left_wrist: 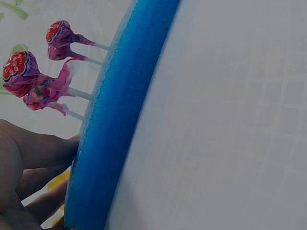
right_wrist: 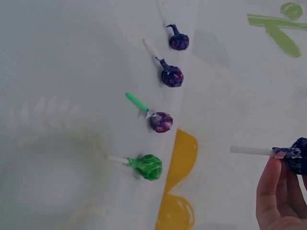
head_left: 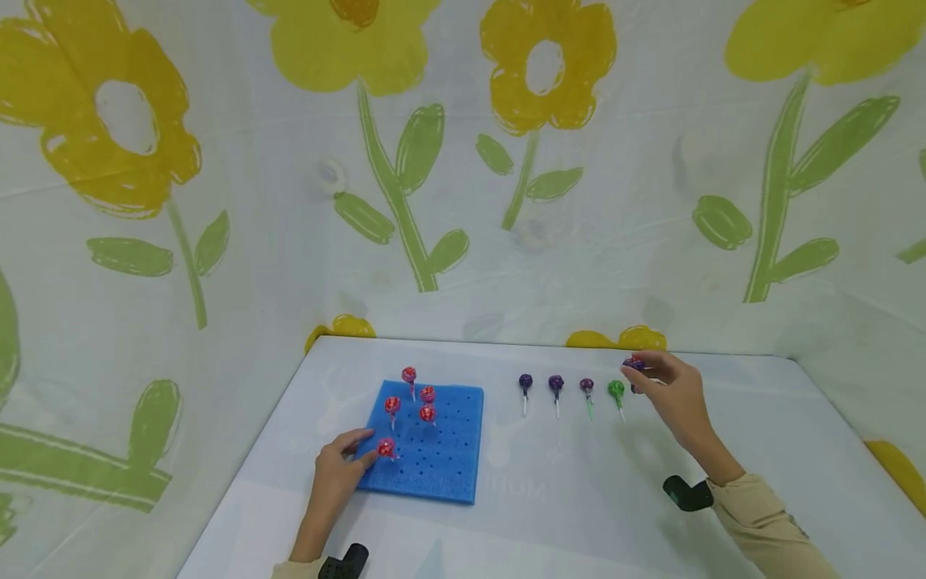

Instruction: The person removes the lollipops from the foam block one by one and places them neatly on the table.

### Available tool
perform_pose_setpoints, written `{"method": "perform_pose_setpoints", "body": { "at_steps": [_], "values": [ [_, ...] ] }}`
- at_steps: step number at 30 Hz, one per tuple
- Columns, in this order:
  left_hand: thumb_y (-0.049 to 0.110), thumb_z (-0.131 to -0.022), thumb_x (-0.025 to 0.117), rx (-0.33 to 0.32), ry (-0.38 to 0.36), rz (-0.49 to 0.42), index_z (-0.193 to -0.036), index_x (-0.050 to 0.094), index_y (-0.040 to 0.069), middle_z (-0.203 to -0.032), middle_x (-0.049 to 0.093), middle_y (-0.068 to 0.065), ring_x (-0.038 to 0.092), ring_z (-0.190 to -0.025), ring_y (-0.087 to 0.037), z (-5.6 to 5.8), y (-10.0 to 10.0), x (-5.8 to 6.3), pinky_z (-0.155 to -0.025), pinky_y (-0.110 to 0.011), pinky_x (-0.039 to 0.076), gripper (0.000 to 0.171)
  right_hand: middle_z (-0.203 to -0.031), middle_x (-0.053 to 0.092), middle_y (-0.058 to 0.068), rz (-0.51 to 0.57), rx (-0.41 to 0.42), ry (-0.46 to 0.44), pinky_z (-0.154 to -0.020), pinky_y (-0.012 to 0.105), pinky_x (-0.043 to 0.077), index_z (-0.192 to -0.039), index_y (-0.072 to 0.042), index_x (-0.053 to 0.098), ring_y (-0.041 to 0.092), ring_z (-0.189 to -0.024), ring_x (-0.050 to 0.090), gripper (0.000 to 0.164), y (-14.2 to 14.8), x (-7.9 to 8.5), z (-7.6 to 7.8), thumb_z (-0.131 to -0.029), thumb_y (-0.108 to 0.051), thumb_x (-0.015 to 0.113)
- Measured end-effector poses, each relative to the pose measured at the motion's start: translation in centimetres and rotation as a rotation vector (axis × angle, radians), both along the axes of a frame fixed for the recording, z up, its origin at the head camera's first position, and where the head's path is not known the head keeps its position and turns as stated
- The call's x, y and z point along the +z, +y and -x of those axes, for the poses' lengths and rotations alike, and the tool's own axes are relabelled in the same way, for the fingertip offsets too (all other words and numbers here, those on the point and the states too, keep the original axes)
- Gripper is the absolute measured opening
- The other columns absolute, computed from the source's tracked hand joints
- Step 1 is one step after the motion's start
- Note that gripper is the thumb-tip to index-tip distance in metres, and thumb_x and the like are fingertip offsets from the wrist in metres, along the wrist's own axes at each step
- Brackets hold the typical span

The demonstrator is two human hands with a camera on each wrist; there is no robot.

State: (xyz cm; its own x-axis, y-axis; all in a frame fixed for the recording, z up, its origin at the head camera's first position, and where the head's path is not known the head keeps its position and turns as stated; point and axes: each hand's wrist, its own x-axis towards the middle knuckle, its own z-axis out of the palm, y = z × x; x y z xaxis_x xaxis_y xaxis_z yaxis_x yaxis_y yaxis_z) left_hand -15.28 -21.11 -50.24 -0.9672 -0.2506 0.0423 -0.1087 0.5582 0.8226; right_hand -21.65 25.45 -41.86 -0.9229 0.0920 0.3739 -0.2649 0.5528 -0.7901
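My right hand (head_left: 673, 394) pinches a dark blue lollipop (right_wrist: 295, 155) at its wrapper, above the table; the white stick points left in the right wrist view. A small dark shape (head_left: 636, 389) shows just below these fingers, partly hidden. My left hand (head_left: 340, 466) rests its fingertips and thumb at the left edge of a blue foam board (head_left: 456, 450) with rows of holes. Several red-and-pink lollipops (head_left: 392, 405) stand in the board by their sticks, one (head_left: 387, 447) right beside my left thumb. In the left wrist view, lollipops (left_wrist: 21, 74) stick out from the board's face.
To the right of the board, a row of lollipops lies on the white table (head_left: 550, 482): two dark purple ones (head_left: 525, 381) (head_left: 555, 383), a purple one with a green stick (head_left: 587, 385) and a green one (head_left: 616, 390). A flower-printed cloth (head_left: 622, 201) hangs behind.
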Motion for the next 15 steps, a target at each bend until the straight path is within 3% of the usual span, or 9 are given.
{"method": "perform_pose_setpoints", "body": {
  "at_steps": [6,11,15],
  "values": [
    [0.003,-0.083,0.069,0.005,0.000,0.003,-0.118,0.064,0.001,-0.126,0.056,-0.022,0.052,-0.115,-0.039,0.0,0.0,0.0,-0.095,-0.053,0.044,0.036,-0.102,0.064,0.011,-0.025,-0.039,-0.012,-0.065,0.010,0.050,-0.113,-0.002,0.063,-0.003,-0.077,0.057,0.037,0.9,-0.6,0.3,-0.088,-0.028,0.067],
    [0.002,-0.083,0.069,0.011,0.009,0.006,-0.118,0.065,0.001,-0.126,0.057,-0.022,0.052,-0.114,-0.040,0.0,0.2,0.1,-0.095,-0.053,0.045,0.035,-0.103,0.063,0.014,-0.037,-0.069,-0.048,-0.065,0.009,0.049,-0.114,-0.001,0.061,0.003,-0.079,0.057,0.040,1.6,-1.2,0.7,-0.089,-0.031,0.066],
    [0.002,-0.083,0.068,0.013,0.001,0.006,-0.118,0.064,0.001,-0.126,0.057,-0.022,0.052,-0.115,-0.040,-0.1,0.2,0.1,-0.096,-0.053,0.044,0.035,-0.105,0.062,0.007,-0.020,-0.084,-0.074,-0.061,0.014,0.052,-0.116,-0.006,0.061,0.007,-0.082,0.058,0.047,3.7,-4.3,2.8,-0.086,-0.041,0.067]
  ]
}}
